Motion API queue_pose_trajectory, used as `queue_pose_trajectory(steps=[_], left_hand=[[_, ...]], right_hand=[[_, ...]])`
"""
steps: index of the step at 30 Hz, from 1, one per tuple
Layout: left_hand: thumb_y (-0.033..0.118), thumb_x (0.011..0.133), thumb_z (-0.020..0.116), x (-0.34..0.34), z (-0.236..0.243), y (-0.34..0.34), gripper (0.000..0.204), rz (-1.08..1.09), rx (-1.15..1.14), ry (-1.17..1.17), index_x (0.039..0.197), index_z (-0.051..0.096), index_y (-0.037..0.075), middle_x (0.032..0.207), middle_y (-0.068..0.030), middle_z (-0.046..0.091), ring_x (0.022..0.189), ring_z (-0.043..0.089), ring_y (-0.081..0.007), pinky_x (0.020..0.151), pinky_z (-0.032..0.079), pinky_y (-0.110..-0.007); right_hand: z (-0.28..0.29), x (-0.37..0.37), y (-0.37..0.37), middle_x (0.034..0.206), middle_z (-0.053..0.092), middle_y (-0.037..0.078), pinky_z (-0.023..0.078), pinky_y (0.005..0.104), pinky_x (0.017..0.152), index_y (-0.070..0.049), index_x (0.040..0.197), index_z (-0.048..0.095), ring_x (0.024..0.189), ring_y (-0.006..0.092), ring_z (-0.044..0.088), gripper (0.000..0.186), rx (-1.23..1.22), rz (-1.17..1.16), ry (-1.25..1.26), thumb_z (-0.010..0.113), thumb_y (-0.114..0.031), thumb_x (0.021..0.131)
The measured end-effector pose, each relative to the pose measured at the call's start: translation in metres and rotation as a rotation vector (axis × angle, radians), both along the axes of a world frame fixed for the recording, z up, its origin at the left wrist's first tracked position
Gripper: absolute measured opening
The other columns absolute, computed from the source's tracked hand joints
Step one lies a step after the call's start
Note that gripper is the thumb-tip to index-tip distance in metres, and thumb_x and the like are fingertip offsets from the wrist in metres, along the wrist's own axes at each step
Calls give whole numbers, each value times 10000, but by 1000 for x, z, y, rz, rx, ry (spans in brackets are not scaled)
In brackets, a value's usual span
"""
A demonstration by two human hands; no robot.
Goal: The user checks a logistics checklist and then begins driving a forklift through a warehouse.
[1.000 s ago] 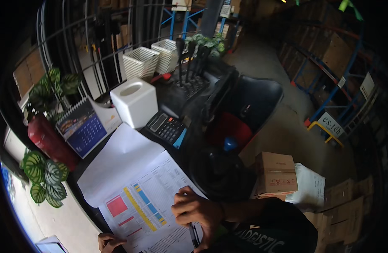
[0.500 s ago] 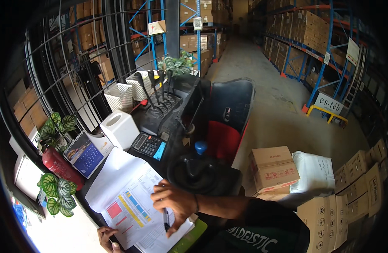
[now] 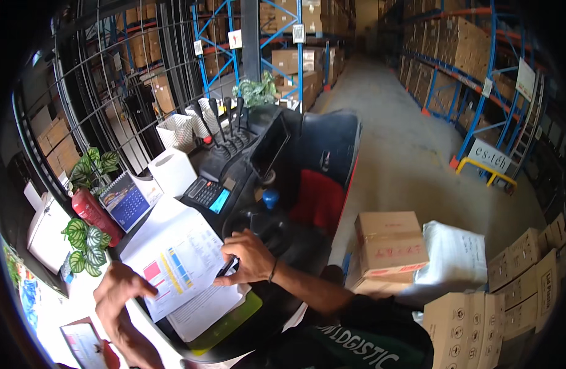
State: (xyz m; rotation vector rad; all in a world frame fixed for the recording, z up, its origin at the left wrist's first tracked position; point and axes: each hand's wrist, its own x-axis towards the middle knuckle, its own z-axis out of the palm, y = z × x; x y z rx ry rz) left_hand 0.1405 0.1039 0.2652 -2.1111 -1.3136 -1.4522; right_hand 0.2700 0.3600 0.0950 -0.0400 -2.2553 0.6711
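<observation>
A printed sheet of paper (image 3: pixel 200 249) with coloured table blocks is held slanted over other papers (image 3: pixel 194 317) and a green clipboard (image 3: pixel 234 326). At its left edge my left hand (image 3: pixel 120 292) has its fingers closed, apparently pinching the sheet; the grip is partly hidden. My right hand (image 3: pixel 251 255) is closed around a dark pen (image 3: pixel 228 265) at the sheet's right edge. A calculator (image 3: pixel 208 194) lies beyond the papers, beside a white tissue box (image 3: pixel 172 172).
Left stand a desk calendar (image 3: pixel 128 206), a red fire extinguisher (image 3: pixel 93 215) and leafy plants (image 3: pixel 86 246). Control levers (image 3: pixel 224 126) and a blue-knobbed steering wheel (image 3: pixel 270 198) are ahead. Cartons (image 3: pixel 390 243) and a white parcel (image 3: pixel 453 253) sit right, near warehouse racks (image 3: pixel 489 92).
My left hand has risen from the papers' lower edge to the printed sheet's left edge. The sheet has shifted up, uncovering more of the papers and green clipboard. My right hand has turned, keeping the pen.
</observation>
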Motion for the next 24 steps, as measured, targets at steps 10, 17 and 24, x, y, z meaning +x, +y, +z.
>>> queue_pose_trajectory(steps=[10,17,24], left_hand=[[578,1009,673,88,84,25,370,-965,-490,-35,1310,709,364,931,3,775,761,630,-116,696,458,-320],[605,999,670,109,60,31,436,-1229,-197,-379,1103,768,192,789,-12,689,600,555,-122,559,409,-286],[544,996,719,102,55,36,463,-1566,-176,-400,1073,768,90,651,-36,632,482,496,-123,462,343,-294]], right_hand=[[-30,53,16,771,665,3,451,410,736,-145,758,630,747,234,646,475,18,-300,106,928,-511,706],[-44,60,16,818,676,0,434,413,733,-151,784,669,790,236,649,514,103,-469,127,959,-553,649],[-44,55,15,779,632,7,427,416,716,-143,755,671,788,254,629,483,137,-486,144,970,-509,655]])
